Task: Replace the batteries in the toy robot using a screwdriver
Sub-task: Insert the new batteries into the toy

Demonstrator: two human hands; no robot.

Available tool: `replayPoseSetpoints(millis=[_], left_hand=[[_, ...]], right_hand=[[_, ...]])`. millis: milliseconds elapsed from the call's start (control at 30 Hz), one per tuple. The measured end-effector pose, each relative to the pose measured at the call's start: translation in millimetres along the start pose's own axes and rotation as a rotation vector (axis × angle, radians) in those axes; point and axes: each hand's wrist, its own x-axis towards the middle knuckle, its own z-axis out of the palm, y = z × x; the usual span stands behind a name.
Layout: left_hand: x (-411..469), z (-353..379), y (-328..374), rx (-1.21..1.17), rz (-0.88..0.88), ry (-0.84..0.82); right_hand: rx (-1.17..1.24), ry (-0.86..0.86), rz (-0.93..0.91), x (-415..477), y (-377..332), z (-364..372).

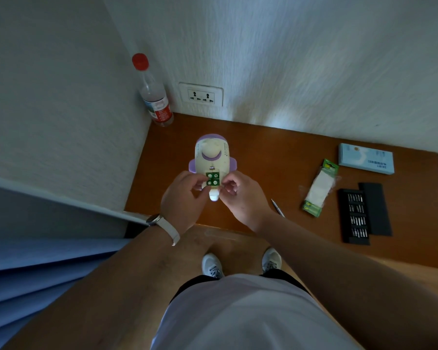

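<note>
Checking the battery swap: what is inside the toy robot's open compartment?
Four green battery ends in a two-by-two block show inside the toy robot. Their bodies and contacts are hidden; the left hand and right hand cover the compartment's edges.

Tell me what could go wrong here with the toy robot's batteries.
The four batteries sit uncovered in the toy robot; they may slip out if the left hand and right hand tilt it. The screwdriver lies near the table edge and could roll off.
</note>
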Motion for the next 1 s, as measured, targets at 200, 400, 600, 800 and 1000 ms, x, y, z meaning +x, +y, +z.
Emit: replayPoseSetpoints(millis=[200,400,600,800,1000], left_hand=[[-5.1,-2.9,3.3,0.012,0.036,-0.006],[-9.4,-11.3,2.7,0.121,0.081,-0.021],[-15.6,-15.6,-1.5,0.214,0.17,-0.033],[-20.9,-16.5,-7.7,0.351,0.336,-0.029],[-24.9,-14.1,-1.9,0.417,0.476,0.004]], right_hand=[[-0.074,0.007,-0.054,-3.4,0.9,-5.1],[-0.211,-0.001,-0.157,-9.2,0.9,-17.6],[-0.415,-0.045,-0.25,-15.8,-0.5,-26.5],[-0.533,-0.088,-0.219,-23.5,-3.2,-33.3],[-0.592,-0.092,-0.155,-35.9,-5.1,-41.0]])
